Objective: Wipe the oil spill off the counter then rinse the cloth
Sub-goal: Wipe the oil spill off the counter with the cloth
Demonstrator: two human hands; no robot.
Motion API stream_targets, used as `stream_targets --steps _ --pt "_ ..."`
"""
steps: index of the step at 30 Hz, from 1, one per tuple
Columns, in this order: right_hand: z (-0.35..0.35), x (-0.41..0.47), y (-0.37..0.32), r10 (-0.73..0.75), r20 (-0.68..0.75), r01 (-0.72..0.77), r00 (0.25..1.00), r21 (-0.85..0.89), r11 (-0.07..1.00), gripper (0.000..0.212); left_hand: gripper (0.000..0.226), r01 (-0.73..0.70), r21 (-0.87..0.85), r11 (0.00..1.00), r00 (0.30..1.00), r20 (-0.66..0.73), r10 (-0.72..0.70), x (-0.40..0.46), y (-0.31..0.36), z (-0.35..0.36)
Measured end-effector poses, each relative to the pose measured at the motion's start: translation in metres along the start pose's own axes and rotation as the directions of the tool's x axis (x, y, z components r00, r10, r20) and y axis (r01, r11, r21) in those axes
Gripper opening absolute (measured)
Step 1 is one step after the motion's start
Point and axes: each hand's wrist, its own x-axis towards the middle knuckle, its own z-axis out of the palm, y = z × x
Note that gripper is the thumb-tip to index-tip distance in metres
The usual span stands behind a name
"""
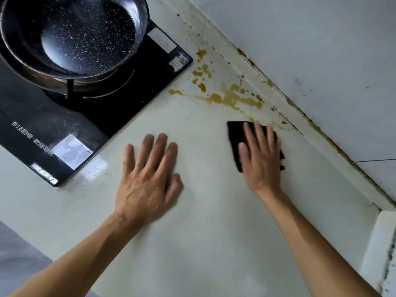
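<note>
Brownish-yellow oil [227, 97] is spattered in blobs and streaks across the cream counter [203, 221], between the stove corner and the back wall. A black cloth [235, 133] with a yellow edge lies flat on the counter just below the spill's lower right end. My right hand [259, 155] presses flat on the cloth, fingers spread and pointing toward the spill. My left hand [147, 179] rests palm-down on the bare counter to the left, fingers apart, holding nothing.
A black glass gas stove [90, 116] fills the left, with a dark speckled pan [72, 35] on its burner. A stained backsplash ledge [289, 97] runs diagonally along the wall at the right. A white block [383, 243] stands at the counter's right end.
</note>
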Motion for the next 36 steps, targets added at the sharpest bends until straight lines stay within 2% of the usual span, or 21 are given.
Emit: stream_targets --steps 3,5,6,8,11,13,16,18,22,26,28,31,33,36 --pt "-0.004 0.029 0.004 0.279 -0.068 -0.278 0.958 0.020 0.960 0.055 0.069 0.003 -0.002 1.000 1.000 -0.002 -0.003 0.000 0.001 -0.001" --pt "0.002 0.049 -0.020 0.360 -0.119 -0.359 0.925 0.035 0.933 0.053 0.069 0.004 -0.003 1.000 1.000 -0.002 -0.004 0.001 0.001 -0.002" --pt "0.006 0.056 -0.033 0.355 -0.122 -0.352 0.927 0.047 0.935 0.052 0.069 0.003 -0.003 1.000 1.000 0.002 -0.003 0.001 0.002 -0.002" --pt "0.011 0.061 -0.050 0.226 -0.098 -0.220 0.969 0.067 0.973 0.053 0.069 0.004 -0.003 1.000 1.000 0.004 -0.004 0.000 0.001 -0.002" --pt "0.006 0.041 -0.035 -0.076 -0.001 0.076 0.997 0.095 0.993 0.053 0.070 0.001 -0.005 1.000 1.000 0.011 -0.001 0.000 -0.001 -0.002" --pt "0.000 0.021 -0.002 -0.134 0.025 0.130 0.991 0.109 0.985 0.051 0.070 0.003 -0.006 1.000 1.000 0.018 -0.003 -0.001 -0.001 -0.002" --pt "-0.011 0.006 0.046 -0.002 0.004 0.002 1.000 0.112 0.994 0.052 0.069 0.006 -0.009 1.000 1.000 0.016 -0.006 -0.001 0.000 -0.003" --pt "-0.014 0.008 0.063 0.107 -0.071 -0.101 0.992 0.092 0.991 0.051 0.069 0.005 -0.016 1.000 1.000 0.006 -0.005 0.000 0.001 -0.004" --pt "-0.007 0.020 0.050 0.359 -0.262 -0.350 0.896 0.080 0.933 0.047 0.068 0.009 -0.035 0.999 1.000 -0.005 -0.010 0.000 0.002 -0.006" --pt "-0.004 0.035 0.031 0.468 -0.253 -0.432 0.847 0.187 0.882 0.047 0.068 0.014 -0.039 0.999 1.000 -0.001 -0.014 0.001 0.004 -0.007" --pt "-0.004 0.045 0.021 0.398 -0.244 -0.358 0.884 0.193 0.914 0.046 0.069 0.017 -0.035 0.999 1.000 0.014 -0.016 0.001 0.005 -0.007" --pt "-0.002 0.063 -0.001 0.084 -0.154 -0.058 0.985 0.170 0.984 0.046 0.069 0.018 -0.032 0.999 1.000 0.025 -0.017 0.001 0.004 -0.008" --pt "-0.001 0.067 -0.005 -0.073 -0.061 0.083 0.995 0.185 0.979 0.047 0.069 0.019 -0.030 0.999 0.999 0.030 -0.018 0.000 0.003 -0.008" --pt "-0.005 0.045 0.026 -0.122 -0.006 0.121 0.993 0.147 0.982 0.049 0.069 0.012 -0.031 0.999 1.000 0.022 -0.012 0.000 0.003 -0.009"
